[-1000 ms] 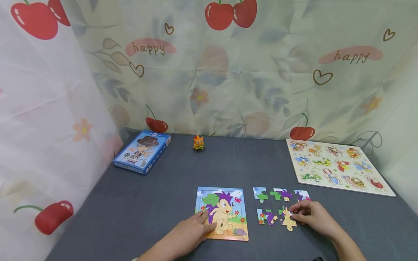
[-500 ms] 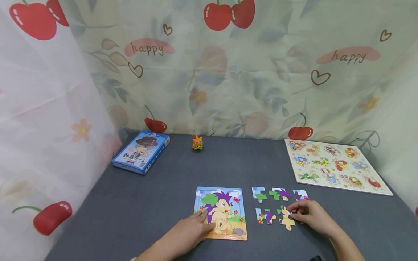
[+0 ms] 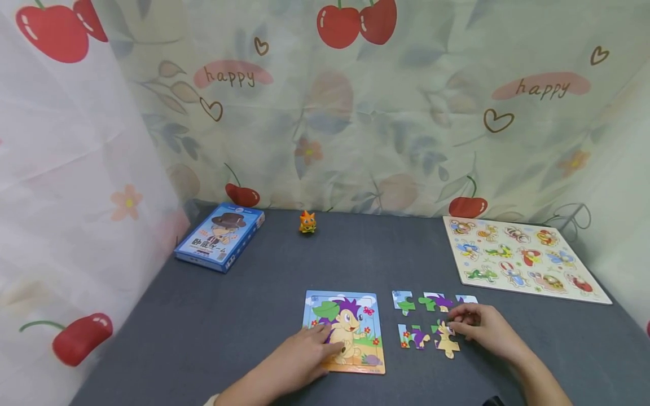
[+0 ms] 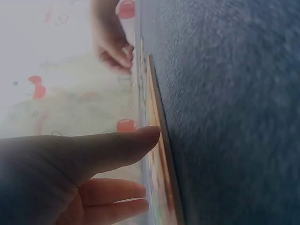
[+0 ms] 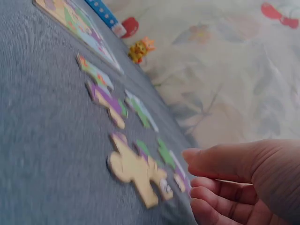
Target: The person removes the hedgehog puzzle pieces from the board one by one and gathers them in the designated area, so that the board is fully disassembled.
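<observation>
A square hedgehog jigsaw board (image 3: 369, 332) lies near the table's front. My left hand (image 3: 298, 358) rests on its left part, and the thumb touches the board's face in the left wrist view. To the right are several loose jigsaw pieces in two rows. A cream hedgehog-face piece (image 3: 447, 341) lies just left of my right hand (image 3: 487, 330). Its loosely bent fingers hover by the upper right piece (image 3: 466, 299), which they partly cover. Nothing shows between thumb and fingers (image 5: 218, 161) in the right wrist view.
A blue game box (image 3: 220, 237) lies at the back left, with a small orange figurine (image 3: 307, 222) to its right. A white insect puzzle board (image 3: 528, 259) is at the back right. A printed curtain (image 3: 355, 124) closes off the back.
My right hand has come off the hedgehog-face piece and shifted slightly up toward the upper right piece. My left hand has slid a little further right over the board.
</observation>
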Demonstrator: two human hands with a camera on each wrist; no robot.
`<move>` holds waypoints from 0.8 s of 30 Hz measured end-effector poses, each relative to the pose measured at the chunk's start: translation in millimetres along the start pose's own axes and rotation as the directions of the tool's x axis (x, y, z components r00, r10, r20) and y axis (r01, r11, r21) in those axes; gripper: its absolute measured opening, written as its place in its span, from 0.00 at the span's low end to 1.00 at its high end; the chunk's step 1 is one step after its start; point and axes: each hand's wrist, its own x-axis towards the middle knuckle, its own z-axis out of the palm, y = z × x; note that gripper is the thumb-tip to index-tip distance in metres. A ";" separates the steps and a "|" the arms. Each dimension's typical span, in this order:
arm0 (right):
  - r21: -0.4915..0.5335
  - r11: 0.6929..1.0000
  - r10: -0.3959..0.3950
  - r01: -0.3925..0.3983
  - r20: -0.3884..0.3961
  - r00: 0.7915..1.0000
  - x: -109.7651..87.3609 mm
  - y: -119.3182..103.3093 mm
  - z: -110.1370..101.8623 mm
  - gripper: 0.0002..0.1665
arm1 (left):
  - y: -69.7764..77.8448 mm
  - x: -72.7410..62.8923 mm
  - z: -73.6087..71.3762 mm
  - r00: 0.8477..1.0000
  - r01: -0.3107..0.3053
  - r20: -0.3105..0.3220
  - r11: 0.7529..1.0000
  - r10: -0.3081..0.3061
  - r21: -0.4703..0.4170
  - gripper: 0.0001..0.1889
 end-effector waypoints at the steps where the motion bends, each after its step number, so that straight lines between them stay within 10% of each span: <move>1: -0.002 1.000 -0.001 0.001 0.000 1.000 1.4 -3.5 0.4 0.19 | 0.8 0.6 0.7 1.000 -0.008 -0.008 1.000 0.008 0.009 0.23; 24: 0.025 0.966 -0.256 0.257 0.213 0.943 51.2 -64.3 47.0 0.19 | 9.3 20.9 3.6 0.999 -0.035 0.026 0.998 0.034 0.051 0.22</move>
